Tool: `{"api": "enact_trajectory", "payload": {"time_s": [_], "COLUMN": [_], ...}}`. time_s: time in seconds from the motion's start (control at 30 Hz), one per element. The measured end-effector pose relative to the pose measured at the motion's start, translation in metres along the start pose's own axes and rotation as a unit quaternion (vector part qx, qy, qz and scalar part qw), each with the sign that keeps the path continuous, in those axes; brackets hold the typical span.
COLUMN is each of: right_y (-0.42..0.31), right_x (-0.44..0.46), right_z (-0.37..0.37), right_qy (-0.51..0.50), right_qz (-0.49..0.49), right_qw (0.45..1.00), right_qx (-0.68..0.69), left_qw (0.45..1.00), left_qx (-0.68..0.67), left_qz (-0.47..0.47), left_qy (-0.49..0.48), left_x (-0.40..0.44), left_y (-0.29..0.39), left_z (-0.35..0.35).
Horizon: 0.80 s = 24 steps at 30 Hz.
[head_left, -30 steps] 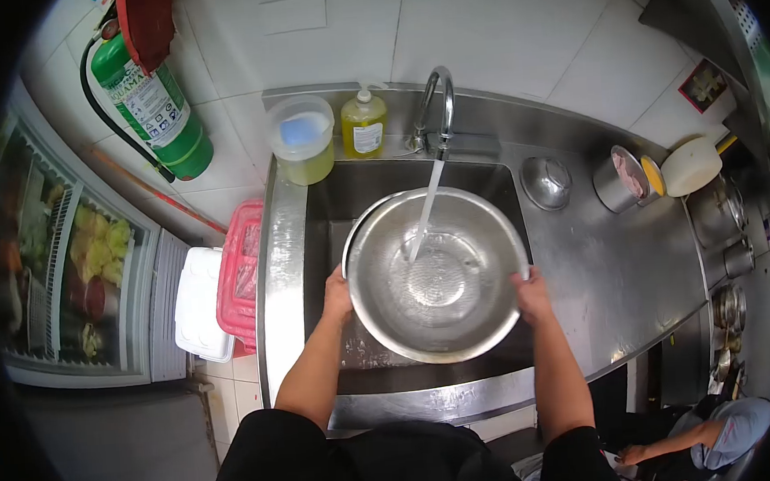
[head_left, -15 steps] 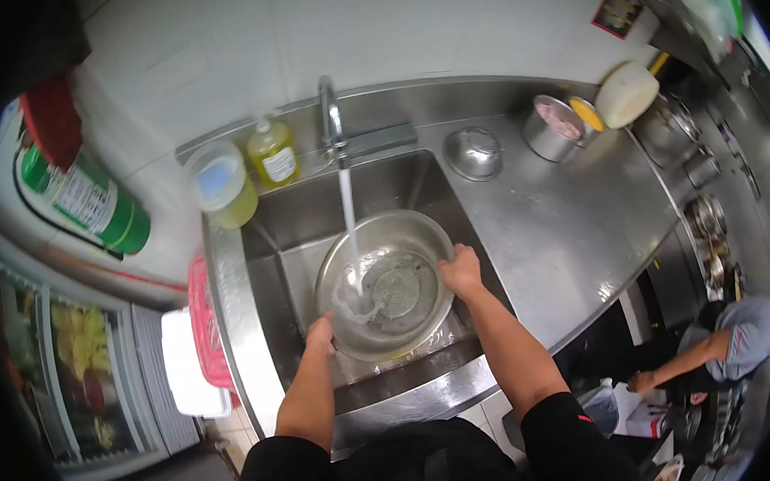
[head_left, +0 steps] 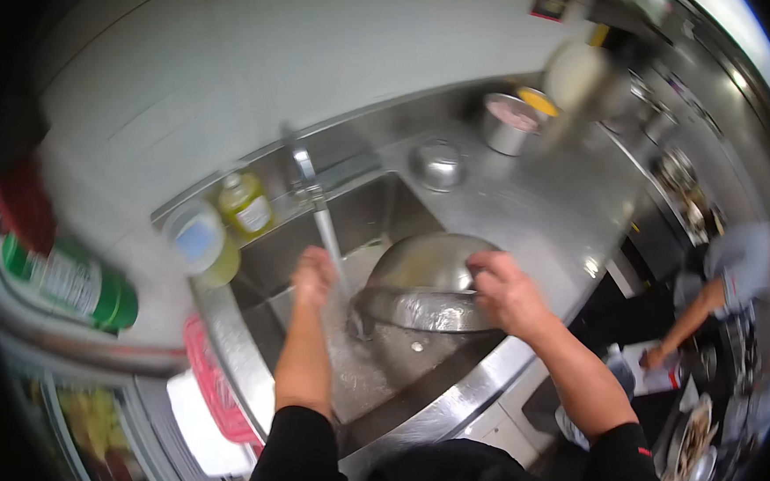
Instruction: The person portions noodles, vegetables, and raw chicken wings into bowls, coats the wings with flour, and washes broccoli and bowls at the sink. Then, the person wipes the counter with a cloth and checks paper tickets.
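A stainless steel bowl [head_left: 430,264] is tipped steeply on its side over the sink [head_left: 367,374], its opening facing down and toward me. My right hand [head_left: 505,293] is closed on the bowl's right rim. My left hand [head_left: 314,276] is off the bowl, just left of the running water [head_left: 327,235]; it looks loosely open and holds nothing, though motion blurs its fingers. The water falls from the faucet [head_left: 304,164] into the sink. Water also spills near the bowl's lower left edge.
Behind the sink stand a yellow soap bottle [head_left: 246,205] and a plastic tub [head_left: 204,243]. On the right counter are an upturned metal bowl [head_left: 438,165] and a metal container [head_left: 510,124]. A fire extinguisher [head_left: 70,282] hangs at left. Another person [head_left: 731,272] works at lower right.
The bowl has gone from upright with water in it to tipped over, shifted right. My left hand has let go and moved up beside the water stream. The view has shifted.
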State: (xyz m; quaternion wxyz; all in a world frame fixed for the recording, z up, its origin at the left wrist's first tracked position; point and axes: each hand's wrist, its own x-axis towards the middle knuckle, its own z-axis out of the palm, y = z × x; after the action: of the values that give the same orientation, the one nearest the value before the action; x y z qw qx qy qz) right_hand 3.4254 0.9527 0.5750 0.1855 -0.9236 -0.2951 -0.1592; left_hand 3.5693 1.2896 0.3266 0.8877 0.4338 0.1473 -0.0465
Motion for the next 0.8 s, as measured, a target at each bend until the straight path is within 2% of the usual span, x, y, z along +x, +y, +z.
{"api": "enact_trajectory", "payload": {"time_s": [0.03, 0.07, 0.1, 0.17, 0.2, 0.23, 0.27, 0.3, 0.33, 0.37, 0.43, 0.47, 0.5, 0.53, 0.57, 0.63, 0.7, 0.8], "right_y": [-0.005, -0.005, -0.005, -0.009, -0.012, -0.014, -0.015, -0.016, -0.017, -0.017, -0.012, -0.007, -0.007, -0.009, -0.008, 0.005, 0.015, 0.027], "right_x": [-0.008, -0.016, -0.021, -0.026, -0.030, -0.034, -0.040, -0.045, -0.050, -0.055, -0.055, -0.053, -0.049, -0.044, -0.042, -0.051, -0.063, -0.104], "right_z": [-0.004, -0.005, -0.003, 0.000, 0.001, 0.003, 0.008, 0.012, 0.013, 0.014, 0.016, 0.017, 0.009, -0.004, -0.017, -0.036, -0.060, -0.098], "right_qy": [-0.013, -0.034, -0.058, -0.037, -0.055, -0.075, -0.079, -0.107, -0.110, -0.113, -0.174, -0.158, -0.123, -0.097, -0.071, 0.003, 0.073, 0.191], "right_qz": [-0.002, -0.025, -0.049, -0.105, -0.101, -0.101, -0.110, -0.096, -0.084, -0.072, -0.021, 0.000, 0.011, 0.034, 0.057, 0.090, 0.128, 0.218], "right_qw": [1.000, 0.998, 0.993, 0.991, 0.989, 0.987, 0.985, 0.984, 0.987, 0.990, 0.983, 0.987, 0.992, 0.995, 0.996, 0.996, 0.989, 0.957], "right_qx": [-0.013, -0.052, -0.088, -0.080, -0.091, -0.100, -0.108, -0.102, -0.077, -0.052, -0.045, -0.028, -0.013, -0.007, 0.003, 0.017, 0.018, -0.013], "left_qw": [0.997, 0.987, 0.984, 0.968, 0.972, 0.979, 0.942, 0.885, 0.807, 0.749, 0.782, 0.797, 0.781, 0.854, 0.811, 0.884, 0.892, 0.892], "left_qx": [-0.055, -0.156, -0.174, -0.227, -0.169, 0.081, 0.292, 0.434, 0.564, 0.631, 0.580, 0.556, 0.580, 0.475, 0.523, 0.461, 0.450, 0.439], "left_qz": [0.025, 0.030, 0.026, 0.061, 0.084, 0.140, 0.140, 0.149, 0.166, 0.193, 0.224, 0.225, 0.229, 0.200, 0.259, 0.081, -0.026, -0.086], "left_qy": [0.056, 0.002, -0.003, 0.092, 0.140, 0.123, 0.090, 0.071, 0.057, 0.062, -0.029, -0.067, -0.024, -0.073, -0.042, -0.006, -0.026, -0.069], "left_x": [0.004, 0.025, 0.052, 0.064, 0.082, 0.093, 0.101, 0.098, 0.095, 0.080, 0.052, 0.035, 0.022, 0.015, 0.008, -0.046, -0.051, -0.071], "left_y": [0.027, 0.038, 0.047, 0.075, 0.077, 0.075, 0.077, 0.080, 0.082, 0.091, 0.091, 0.089, 0.076, 0.062, 0.043, 0.031, 0.003, -0.026], "left_z": [0.021, 0.019, 0.011, 0.038, 0.044, 0.045, 0.046, 0.049, 0.052, 0.053, 0.052, 0.055, 0.055, 0.046, 0.035, 0.045, 0.020, 0.012]}}
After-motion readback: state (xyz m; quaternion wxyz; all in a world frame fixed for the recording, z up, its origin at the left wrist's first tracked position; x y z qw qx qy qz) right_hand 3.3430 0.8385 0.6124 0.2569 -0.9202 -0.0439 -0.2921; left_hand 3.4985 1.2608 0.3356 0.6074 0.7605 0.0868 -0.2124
